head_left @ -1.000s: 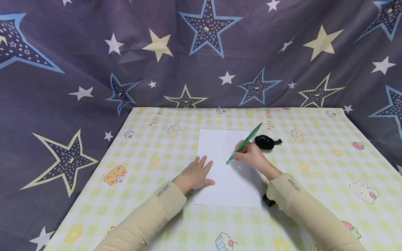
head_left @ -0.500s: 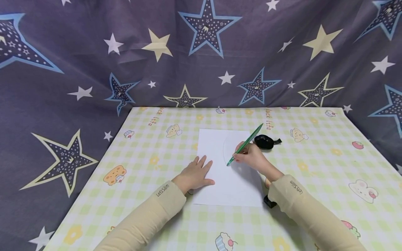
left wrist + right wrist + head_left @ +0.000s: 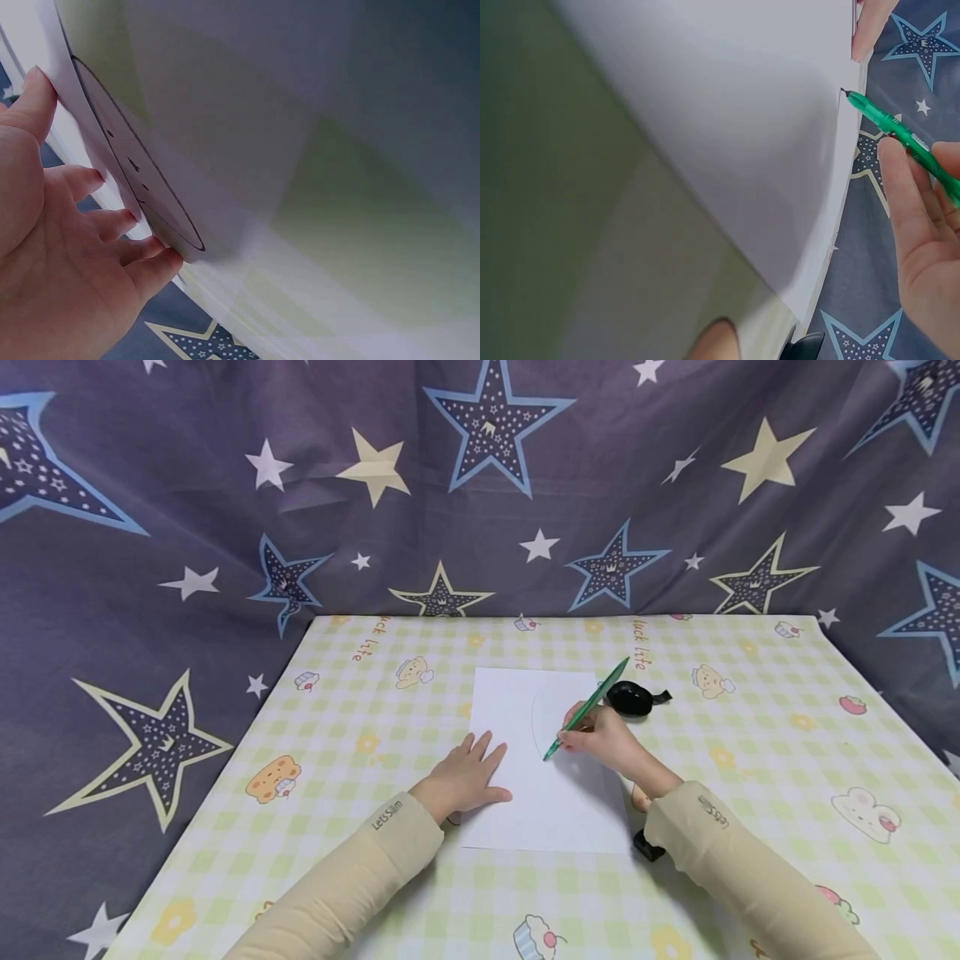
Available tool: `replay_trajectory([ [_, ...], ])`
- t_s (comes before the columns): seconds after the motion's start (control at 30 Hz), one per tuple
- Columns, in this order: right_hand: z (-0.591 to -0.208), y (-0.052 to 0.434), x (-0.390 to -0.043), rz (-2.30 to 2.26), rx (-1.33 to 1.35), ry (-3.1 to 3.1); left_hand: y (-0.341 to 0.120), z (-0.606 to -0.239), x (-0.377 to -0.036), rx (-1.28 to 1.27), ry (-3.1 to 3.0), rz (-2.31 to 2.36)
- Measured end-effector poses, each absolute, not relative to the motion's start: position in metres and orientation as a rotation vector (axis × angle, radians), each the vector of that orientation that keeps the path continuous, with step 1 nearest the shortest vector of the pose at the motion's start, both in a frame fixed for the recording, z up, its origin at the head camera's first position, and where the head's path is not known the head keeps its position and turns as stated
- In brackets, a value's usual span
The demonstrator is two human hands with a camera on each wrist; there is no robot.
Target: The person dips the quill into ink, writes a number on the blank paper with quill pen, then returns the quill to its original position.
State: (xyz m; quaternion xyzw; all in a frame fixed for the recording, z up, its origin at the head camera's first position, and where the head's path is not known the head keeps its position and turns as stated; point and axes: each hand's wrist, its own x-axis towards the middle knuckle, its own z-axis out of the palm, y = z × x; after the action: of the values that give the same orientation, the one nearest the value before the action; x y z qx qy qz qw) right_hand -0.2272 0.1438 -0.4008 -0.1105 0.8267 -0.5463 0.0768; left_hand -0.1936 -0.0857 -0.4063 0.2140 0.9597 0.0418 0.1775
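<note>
Drawing a curve on paper, mid-stroke.
Right hand (image 3: 603, 739) pinches green pen (image 3: 587, 708), tip on sheet (image 3: 525, 777); left hand (image 3: 463, 778) flat, fingers straight, pinning it. Next: steady pressure.

From head height we look forward and down across the table (image 3: 750, 752) toward the star curtain (image 3: 225, 510) — the widest view. Our two wrist cameras sit low and close, skimming the white paper (image 3: 517, 710) from opposite sides — the sheet all three views share.
</note>
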Motion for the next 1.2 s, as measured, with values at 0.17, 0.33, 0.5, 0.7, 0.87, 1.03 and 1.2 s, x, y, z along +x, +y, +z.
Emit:
replay_trajectory([
  [0.17,-0.401,0.145,-0.225,-1.634,-0.344,2.474,-0.086,-0.406,-0.193,0.609,2.717,0.109],
  [0.33,-0.401,0.147,-0.223,-1.643,-0.359,2.463,-0.086,-0.405,-0.193,0.611,2.717,0.111],
  [0.5,-0.401,0.150,-0.222,-1.637,-0.388,2.456,-0.085,-0.406,-0.193,0.612,2.718,0.111],
  [0.7,-0.399,0.152,-0.219,-1.613,-0.405,2.460,-0.086,-0.407,-0.194,0.613,2.718,0.112],
  [0.87,-0.399,0.155,-0.217,-1.583,-0.426,2.478,-0.087,-0.409,-0.194,0.620,2.722,0.128],
  [1.03,-0.400,0.158,-0.216,-1.576,-0.455,2.485,-0.087,-0.408,-0.193,0.621,2.718,0.150],
  [1.2,-0.398,0.160,-0.214,-1.593,-0.449,2.487,-0.087,-0.408,-0.193,0.618,2.715,0.151],
])
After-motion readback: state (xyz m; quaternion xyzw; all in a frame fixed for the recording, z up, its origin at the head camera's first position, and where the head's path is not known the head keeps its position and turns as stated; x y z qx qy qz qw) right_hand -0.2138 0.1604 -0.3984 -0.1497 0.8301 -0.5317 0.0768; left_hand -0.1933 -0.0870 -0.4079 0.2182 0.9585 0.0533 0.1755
